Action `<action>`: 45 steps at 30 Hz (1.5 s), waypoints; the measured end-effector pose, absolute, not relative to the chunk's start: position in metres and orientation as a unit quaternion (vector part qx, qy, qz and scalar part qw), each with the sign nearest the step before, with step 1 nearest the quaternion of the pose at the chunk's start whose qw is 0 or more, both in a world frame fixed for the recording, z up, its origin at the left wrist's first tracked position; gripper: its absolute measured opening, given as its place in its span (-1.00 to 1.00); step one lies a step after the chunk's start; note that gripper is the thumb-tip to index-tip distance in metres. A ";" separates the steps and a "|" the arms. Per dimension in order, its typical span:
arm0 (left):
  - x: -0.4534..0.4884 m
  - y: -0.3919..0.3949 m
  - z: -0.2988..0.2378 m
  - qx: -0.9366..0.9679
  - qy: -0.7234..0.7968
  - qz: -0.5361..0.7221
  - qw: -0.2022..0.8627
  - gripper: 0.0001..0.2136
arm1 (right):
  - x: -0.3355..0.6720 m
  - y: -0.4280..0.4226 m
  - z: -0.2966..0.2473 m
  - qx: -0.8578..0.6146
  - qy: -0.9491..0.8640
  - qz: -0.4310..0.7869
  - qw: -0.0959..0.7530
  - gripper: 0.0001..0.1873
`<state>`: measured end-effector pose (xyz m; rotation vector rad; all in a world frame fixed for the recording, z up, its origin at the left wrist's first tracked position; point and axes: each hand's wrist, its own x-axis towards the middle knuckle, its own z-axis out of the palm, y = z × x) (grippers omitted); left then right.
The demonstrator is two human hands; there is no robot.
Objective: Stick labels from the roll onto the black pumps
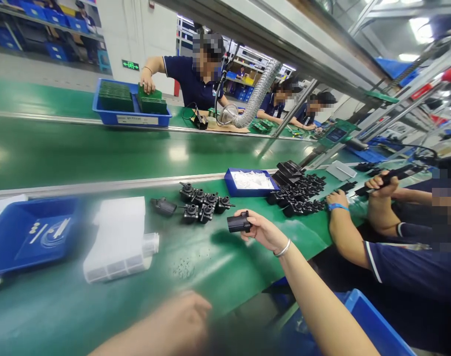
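My right hand [264, 231], with a silver bracelet on the wrist, grips a small black cylindrical plastic part [239, 223] above the green bench [195, 267]. Just beyond it lies a cluster of several similar black parts [203, 202]. My left hand [181, 321] is low in the foreground, smeared by motion, and its fingers cannot be made out. A white plastic container [117, 240] lies on the bench to its upper left.
A blue tray [28, 232] sits at the left, a small blue box [249, 182] and a heap of black parts [303, 190] to the right. A co-worker's hands [384, 185] work at the right. Across the belt, other workers handle green boards by a blue bin [132, 116].
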<state>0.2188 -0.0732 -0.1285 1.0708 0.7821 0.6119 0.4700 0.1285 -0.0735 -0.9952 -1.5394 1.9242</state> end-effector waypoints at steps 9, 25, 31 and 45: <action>0.220 -0.078 -0.134 0.480 0.375 0.310 0.729 -0.49 | 0.444 0.109 -0.054 -0.323 -0.592 0.721 0.158 -0.55; 0.251 -0.027 -0.131 0.414 0.404 0.456 0.676 -0.56 | 0.399 0.057 -0.065 -0.439 -0.704 0.558 0.026 -0.36; 0.236 -0.025 -0.113 0.395 0.277 0.439 0.758 -0.47 | 0.421 0.054 -0.057 -0.415 -0.679 0.597 0.100 -0.44; 0.263 -0.003 -0.127 0.570 0.499 0.437 0.485 -0.44 | 0.413 0.060 -0.087 -0.429 -0.805 0.339 0.232 -0.58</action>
